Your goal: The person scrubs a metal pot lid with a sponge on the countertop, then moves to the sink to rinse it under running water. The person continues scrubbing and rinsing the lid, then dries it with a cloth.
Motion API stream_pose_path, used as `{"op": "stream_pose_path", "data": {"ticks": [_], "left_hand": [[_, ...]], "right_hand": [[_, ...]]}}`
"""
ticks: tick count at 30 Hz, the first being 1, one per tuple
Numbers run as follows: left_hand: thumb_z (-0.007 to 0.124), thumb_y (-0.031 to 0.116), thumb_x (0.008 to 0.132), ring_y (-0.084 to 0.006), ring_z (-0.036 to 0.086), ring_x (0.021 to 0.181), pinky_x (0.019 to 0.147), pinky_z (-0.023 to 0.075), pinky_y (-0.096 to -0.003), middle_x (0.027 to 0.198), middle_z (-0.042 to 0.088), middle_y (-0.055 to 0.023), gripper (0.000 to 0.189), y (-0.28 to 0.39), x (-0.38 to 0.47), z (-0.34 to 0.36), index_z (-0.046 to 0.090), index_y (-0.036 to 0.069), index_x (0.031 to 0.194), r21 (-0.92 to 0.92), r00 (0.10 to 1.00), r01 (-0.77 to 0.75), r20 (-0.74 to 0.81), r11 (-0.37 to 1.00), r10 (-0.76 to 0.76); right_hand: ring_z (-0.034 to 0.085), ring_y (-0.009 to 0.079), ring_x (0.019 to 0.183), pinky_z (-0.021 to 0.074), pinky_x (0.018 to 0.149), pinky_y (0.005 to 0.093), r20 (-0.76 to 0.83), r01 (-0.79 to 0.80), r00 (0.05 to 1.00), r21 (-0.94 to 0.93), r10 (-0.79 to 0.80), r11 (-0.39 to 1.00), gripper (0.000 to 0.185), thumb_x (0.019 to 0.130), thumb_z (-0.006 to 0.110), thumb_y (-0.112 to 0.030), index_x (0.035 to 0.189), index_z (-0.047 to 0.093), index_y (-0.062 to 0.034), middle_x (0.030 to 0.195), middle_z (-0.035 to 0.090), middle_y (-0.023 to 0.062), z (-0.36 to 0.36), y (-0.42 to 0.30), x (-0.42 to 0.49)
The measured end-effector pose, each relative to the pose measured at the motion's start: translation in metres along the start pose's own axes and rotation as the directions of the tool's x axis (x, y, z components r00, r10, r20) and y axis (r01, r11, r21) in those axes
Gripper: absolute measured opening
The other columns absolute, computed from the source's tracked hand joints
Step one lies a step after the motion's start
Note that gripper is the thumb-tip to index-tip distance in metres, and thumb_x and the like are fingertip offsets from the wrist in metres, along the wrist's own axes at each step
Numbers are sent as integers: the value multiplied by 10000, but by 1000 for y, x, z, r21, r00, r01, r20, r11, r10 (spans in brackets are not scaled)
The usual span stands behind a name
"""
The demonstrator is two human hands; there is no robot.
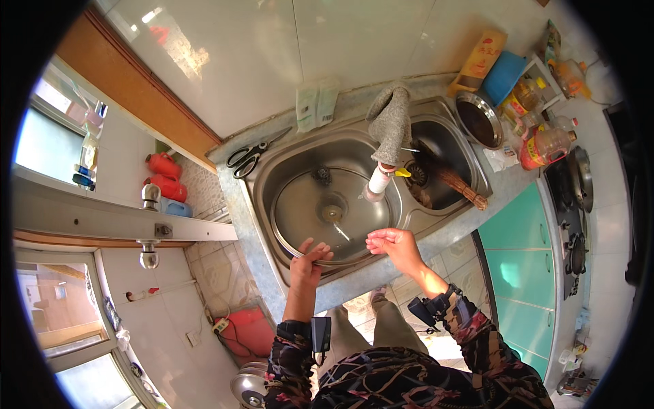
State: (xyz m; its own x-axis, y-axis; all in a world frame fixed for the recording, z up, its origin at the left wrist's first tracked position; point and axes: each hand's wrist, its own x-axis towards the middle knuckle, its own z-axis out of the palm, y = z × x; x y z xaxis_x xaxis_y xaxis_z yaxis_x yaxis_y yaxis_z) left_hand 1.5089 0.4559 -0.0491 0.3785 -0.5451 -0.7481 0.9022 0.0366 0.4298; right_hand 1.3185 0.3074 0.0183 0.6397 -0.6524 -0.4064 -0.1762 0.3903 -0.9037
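In the larger bowl of a stainless steel double sink (260, 199) lies a round metal basin or lid (301, 225) with a pale rim. My left hand (310, 259) grips its near left rim. My right hand (391, 243) is raised over the sink's near edge, fingers bent and drawn together; whether anything small is between them is unclear. A dark scouring pad (322, 175) rests toward the back left of the bowl. The faucet, wrapped in grey cloth (391, 122), reaches over the sink with a white-and-pink fitting (377, 183) at its end.
Black-handled scissors (255, 153) lie left of the sink. A bundled brush (454, 184) leans in the smaller bowl. A metal bowl (479, 120), blue container (503, 76) and oil bottles (546, 145) stand at right, near a gas stove (575, 245).
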Motion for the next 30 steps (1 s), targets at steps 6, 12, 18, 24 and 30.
{"op": "stream_pose_path", "data": {"ticks": [6,12,18,24,30], "left_hand": [[550,-165,769,-394,641,1034,858,581,-483,1165,594,-296,575,-4,-64,1,430,-54,1321,-43,986,-143,81,989,146],[543,-143,782,-396,613,1085,928,537,-513,1209,567,-310,622,-9,-118,-24,388,-39,1375,-19,984,-178,-9,984,178],[543,-95,815,-377,590,1126,962,517,-485,1276,512,-308,635,-19,-138,-46,330,-47,1411,-70,971,-240,-7,968,240],[548,-82,815,-374,590,1120,953,520,-485,1265,516,-311,653,-21,-139,-56,299,-54,1418,-131,967,-249,22,960,254],[524,-114,817,-376,610,1086,915,547,-494,1248,526,-322,634,-14,-131,-60,302,-71,1409,-139,974,-219,24,966,225]], "right_hand": [[692,231,920,558,816,343,233,461,879,-636,-416,619,220,926,568,-71,1115,658,0,1036,708,120,9,-5,-2],[403,253,1357,289,1148,418,680,702,712,-687,-174,188,506,937,565,-263,1367,473,-11,1451,442,138,29,-3,-31],[371,272,1376,247,1161,429,659,668,710,-742,-247,-61,689,942,485,-494,1420,393,-6,1462,419,154,19,-11,-51],[269,233,1434,214,1168,473,650,641,755,-759,-88,-115,691,922,524,-492,1477,342,-123,1541,312,88,8,-21,-68],[277,252,1432,212,1147,531,661,651,750,-744,-24,-152,666,904,525,-511,1488,338,-252,1554,293,55,-22,-38,-66]]}}
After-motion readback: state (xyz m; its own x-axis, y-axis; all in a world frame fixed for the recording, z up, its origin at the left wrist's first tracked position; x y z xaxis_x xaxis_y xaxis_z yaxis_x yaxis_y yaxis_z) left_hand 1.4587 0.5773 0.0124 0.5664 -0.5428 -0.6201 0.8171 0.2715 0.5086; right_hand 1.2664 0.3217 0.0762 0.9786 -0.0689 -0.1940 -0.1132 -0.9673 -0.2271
